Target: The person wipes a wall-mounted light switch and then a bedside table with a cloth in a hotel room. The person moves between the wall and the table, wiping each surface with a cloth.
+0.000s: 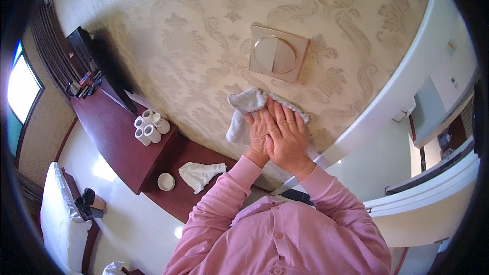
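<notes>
My left hand (258, 131) lies on a white terry cloth (237, 126) against the patterned wallpaper (229, 46). Overlapping it, my right hand (288, 137) presses the same cloth with its fingers spread nearly flat. The cloth is bunched at its upper left, and a strip of it shows past my right fingertips. Its middle is hidden under both hands. Just above the cloth, a square gold-coloured wall switch (277, 53) with a round two-part face is set in the wall.
On the left, a dark red wooden desk (110, 133) carries several white paper rolls (152, 131) and a television (110, 68). A white cloth (198, 175) and a round white container (166, 181) lie on its lower shelf. A white door frame (397, 72) borders the wall at right.
</notes>
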A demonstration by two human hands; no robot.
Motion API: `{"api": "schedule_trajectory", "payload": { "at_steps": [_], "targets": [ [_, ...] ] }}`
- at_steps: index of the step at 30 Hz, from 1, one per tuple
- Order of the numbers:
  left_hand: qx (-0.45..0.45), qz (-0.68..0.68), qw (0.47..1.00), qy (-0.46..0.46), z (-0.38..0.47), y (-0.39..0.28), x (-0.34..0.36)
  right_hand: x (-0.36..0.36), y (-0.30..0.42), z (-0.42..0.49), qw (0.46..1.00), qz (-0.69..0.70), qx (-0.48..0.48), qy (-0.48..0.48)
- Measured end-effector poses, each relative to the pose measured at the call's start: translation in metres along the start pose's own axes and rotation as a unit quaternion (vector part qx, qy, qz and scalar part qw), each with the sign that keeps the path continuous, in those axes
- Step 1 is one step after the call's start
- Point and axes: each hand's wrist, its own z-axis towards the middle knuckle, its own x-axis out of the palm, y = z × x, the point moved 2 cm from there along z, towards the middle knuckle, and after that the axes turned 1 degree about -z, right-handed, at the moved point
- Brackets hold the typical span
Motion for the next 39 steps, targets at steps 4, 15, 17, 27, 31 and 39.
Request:
{"api": "schedule_trajectory", "payload": {
  "at_steps": [4, 15, 17, 27, 31, 39],
  "targets": [
    [0.11, -0.048, 0.991, -0.056, 0.007, -0.031, -0.007, -0.022, -0.015, -0.015, 0.999, -0.028, 0.019, -0.016],
    [0.064, -0.46, 0.884, 0.05, 0.027, -0.087, 0.013, -0.051, -0.05, -0.032, 0.993, -0.083, 0.053, -0.068],
    [0.072, -0.458, 0.886, 0.027, 0.017, -0.08, 0.02, -0.035, -0.052, -0.041, 0.99, -0.105, 0.043, -0.084],
    [0.055, -0.335, 0.927, 0.162, -0.066, -0.057, 0.09, 0.014, -0.044, -0.101, 0.993, -0.102, 0.054, -0.036],
    [-0.025, -0.458, 0.881, 0.118, -0.084, -0.054, 0.1, 0.017, -0.041, -0.11, 0.997, -0.058, 0.049, -0.001],
    [0.079, -0.229, 0.97, 0.037, -0.072, -0.083, -0.001, -0.037, -0.037, -0.108, 0.976, 0.214, 0.027, 0.039]
  ]
}}
